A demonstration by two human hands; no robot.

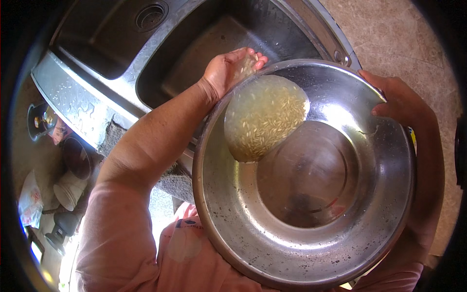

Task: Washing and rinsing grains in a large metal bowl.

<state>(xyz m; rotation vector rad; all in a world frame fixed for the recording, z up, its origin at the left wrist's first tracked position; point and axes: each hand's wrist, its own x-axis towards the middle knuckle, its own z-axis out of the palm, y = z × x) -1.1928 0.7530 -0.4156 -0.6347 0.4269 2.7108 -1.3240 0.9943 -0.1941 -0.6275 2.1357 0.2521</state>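
A large stainless steel basin [226, 204] is tilted towards the sink, its upper left rim over the right bowl. Pale elongated grains or seeds [262, 135] lie in cloudy water gathered at that side. My left hand [233, 69] is cupped, palm up, just outside the rim, with several wet grains and some water in it; whether it also supports the basin cannot be told. At the upper right, my right hand [396, 96] grips the basin's rim, thumb inside.
A double-bowl metal sink [146, 62] with a drain [151, 16] lies beyond. Beside it is a stone-like tiled surface [401, 43]. A grey cloth [113, 135] hangs on the sink's front edge. At the lower left stand stacked white containers [69, 189] and a plastic bag [31, 200].
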